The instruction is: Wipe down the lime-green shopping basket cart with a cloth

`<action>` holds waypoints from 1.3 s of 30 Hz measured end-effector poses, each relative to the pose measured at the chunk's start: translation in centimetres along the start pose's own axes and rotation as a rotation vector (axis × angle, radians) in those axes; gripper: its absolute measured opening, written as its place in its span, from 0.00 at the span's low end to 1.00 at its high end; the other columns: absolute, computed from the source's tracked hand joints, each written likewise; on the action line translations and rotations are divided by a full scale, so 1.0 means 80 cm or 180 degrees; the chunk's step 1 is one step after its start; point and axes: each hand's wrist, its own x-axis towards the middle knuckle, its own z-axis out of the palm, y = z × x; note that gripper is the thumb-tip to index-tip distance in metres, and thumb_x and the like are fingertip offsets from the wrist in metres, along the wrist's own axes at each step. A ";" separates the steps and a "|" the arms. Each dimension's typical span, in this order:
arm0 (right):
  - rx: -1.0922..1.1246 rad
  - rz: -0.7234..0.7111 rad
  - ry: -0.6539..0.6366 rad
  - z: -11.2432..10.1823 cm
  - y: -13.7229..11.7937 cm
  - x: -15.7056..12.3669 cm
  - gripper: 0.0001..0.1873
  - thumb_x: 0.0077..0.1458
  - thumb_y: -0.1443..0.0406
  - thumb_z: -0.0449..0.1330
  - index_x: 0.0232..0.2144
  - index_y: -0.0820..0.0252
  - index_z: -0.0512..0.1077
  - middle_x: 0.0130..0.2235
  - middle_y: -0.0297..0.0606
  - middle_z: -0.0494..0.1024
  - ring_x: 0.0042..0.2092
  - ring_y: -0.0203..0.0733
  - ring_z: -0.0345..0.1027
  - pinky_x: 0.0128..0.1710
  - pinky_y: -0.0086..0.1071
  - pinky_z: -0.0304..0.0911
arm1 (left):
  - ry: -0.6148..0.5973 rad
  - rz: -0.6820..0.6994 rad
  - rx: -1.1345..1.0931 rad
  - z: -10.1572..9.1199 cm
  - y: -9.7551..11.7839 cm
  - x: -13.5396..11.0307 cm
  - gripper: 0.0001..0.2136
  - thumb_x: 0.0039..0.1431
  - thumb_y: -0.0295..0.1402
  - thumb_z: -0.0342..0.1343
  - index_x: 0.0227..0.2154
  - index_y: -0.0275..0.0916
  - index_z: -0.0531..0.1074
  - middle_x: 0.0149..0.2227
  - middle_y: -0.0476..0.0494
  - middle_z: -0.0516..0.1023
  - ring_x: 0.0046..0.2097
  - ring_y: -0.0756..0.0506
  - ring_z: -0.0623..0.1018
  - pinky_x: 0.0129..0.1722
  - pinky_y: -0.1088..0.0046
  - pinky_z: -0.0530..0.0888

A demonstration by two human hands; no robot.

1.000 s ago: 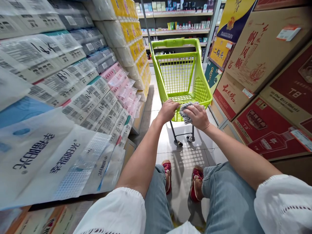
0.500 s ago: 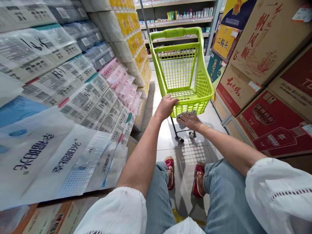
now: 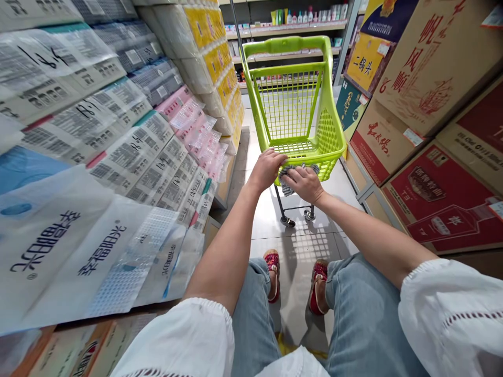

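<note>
A lime-green plastic shopping cart (image 3: 334,123) stands in front of me on the floor. My left hand (image 3: 267,168) is closed over the near left corner of its basket rim. Against the basket's near side, just right of that, my right hand (image 3: 303,183) presses a grey-and-white striped cloth (image 3: 288,187). Its fingers are bent over the cloth, which bunches out on both sides of them. Below the basket, the dark metal legs end in small caster wheels (image 3: 288,222).
Stacked plastic-wrapped packs (image 3: 129,152) line the left side, with yellow-and-white bundles (image 3: 214,68) beyond. Cardboard cartons (image 3: 436,199) are piled along the right. Shelves of bottles (image 3: 301,23) stand behind the cart. My red shoes (image 3: 320,285) are on the tiled floor.
My right hand has slid up and left with the striped cloth along the basket's near side, closer to my left hand. The left hand stays on the rim.
</note>
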 end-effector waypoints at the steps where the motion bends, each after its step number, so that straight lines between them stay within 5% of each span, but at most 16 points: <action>1: 0.0004 -0.0079 -0.0120 0.008 -0.004 -0.008 0.14 0.65 0.66 0.47 0.48 0.53 0.70 0.46 0.39 0.76 0.44 0.41 0.63 0.40 0.37 0.47 | 0.0008 -0.0005 0.0010 0.000 -0.001 0.000 0.12 0.62 0.26 0.45 0.40 0.41 0.73 0.38 0.44 0.78 0.44 0.44 0.74 0.56 0.62 0.65; 6: 0.0043 -0.0401 -0.0506 0.024 -0.012 -0.026 0.13 0.64 0.67 0.48 0.45 0.54 0.70 0.43 0.38 0.76 0.44 0.41 0.62 0.40 0.36 0.47 | -0.0003 -0.0091 0.0078 -0.002 -0.004 0.000 0.12 0.63 0.28 0.44 0.39 0.41 0.73 0.40 0.43 0.79 0.45 0.43 0.73 0.55 0.61 0.65; 11: -0.0181 -0.0262 0.0068 -0.012 0.010 -0.006 0.14 0.65 0.65 0.48 0.47 0.52 0.70 0.46 0.37 0.76 0.45 0.42 0.62 0.41 0.36 0.48 | -0.0008 -0.0263 0.0345 -0.016 0.005 -0.002 0.14 0.65 0.32 0.42 0.32 0.38 0.73 0.33 0.40 0.78 0.41 0.42 0.74 0.51 0.61 0.66; 16: -0.0126 0.0426 0.0532 -0.040 0.032 0.005 0.16 0.64 0.65 0.48 0.51 0.49 0.69 0.51 0.37 0.74 0.51 0.45 0.61 0.47 0.39 0.50 | -0.0031 -0.0262 0.0472 -0.024 0.028 0.001 0.13 0.64 0.32 0.42 0.32 0.37 0.72 0.33 0.39 0.77 0.42 0.41 0.73 0.47 0.63 0.66; 23: -0.0007 0.0486 0.0393 -0.006 0.027 -0.015 0.16 0.63 0.65 0.50 0.50 0.48 0.70 0.51 0.37 0.74 0.51 0.45 0.61 0.47 0.38 0.50 | -0.0123 -0.0429 0.0276 -0.005 0.034 0.004 0.10 0.63 0.31 0.44 0.35 0.40 0.71 0.36 0.42 0.78 0.40 0.42 0.74 0.41 0.66 0.64; 30: -0.0005 -0.0261 -0.0269 0.022 0.009 -0.047 0.14 0.64 0.66 0.49 0.46 0.50 0.71 0.45 0.36 0.77 0.44 0.42 0.62 0.43 0.37 0.48 | 0.0034 -0.0497 0.0255 0.004 0.030 0.007 0.15 0.67 0.34 0.39 0.37 0.40 0.72 0.37 0.42 0.78 0.41 0.42 0.74 0.41 0.65 0.63; 34: -0.0058 -0.0187 -0.0102 0.001 0.021 -0.033 0.14 0.64 0.65 0.48 0.47 0.51 0.71 0.46 0.37 0.76 0.45 0.43 0.62 0.42 0.37 0.48 | 0.0053 -0.0502 0.0246 0.004 0.030 0.008 0.14 0.67 0.35 0.41 0.37 0.40 0.72 0.37 0.41 0.78 0.41 0.42 0.74 0.41 0.65 0.63; 39: 0.0024 0.0505 0.0332 -0.042 0.043 -0.003 0.17 0.64 0.65 0.48 0.51 0.51 0.69 0.51 0.38 0.74 0.50 0.46 0.60 0.46 0.39 0.49 | 0.0026 -0.0506 0.0270 0.005 0.031 0.009 0.11 0.65 0.32 0.44 0.36 0.41 0.72 0.36 0.41 0.78 0.41 0.42 0.74 0.40 0.66 0.63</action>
